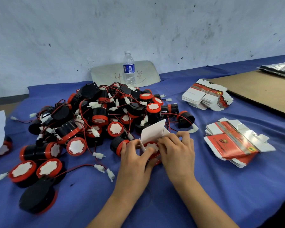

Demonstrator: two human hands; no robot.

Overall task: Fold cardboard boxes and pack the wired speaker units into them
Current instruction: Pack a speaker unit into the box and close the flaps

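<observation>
Lower centre: my left hand (135,155) and right hand (176,150), fingers curled, clamped the box (152,132), steadying it to seat the speaker unit (150,146).

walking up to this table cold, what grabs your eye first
The big tangled pile of speakers, black and red with red wires, fills the middle of the blue cloth. Just in front of it, the left hand and right hand hold a half-folded box with one speaker in its open top. Flat boxes lie in a far stack and a near stack on the right.
</observation>
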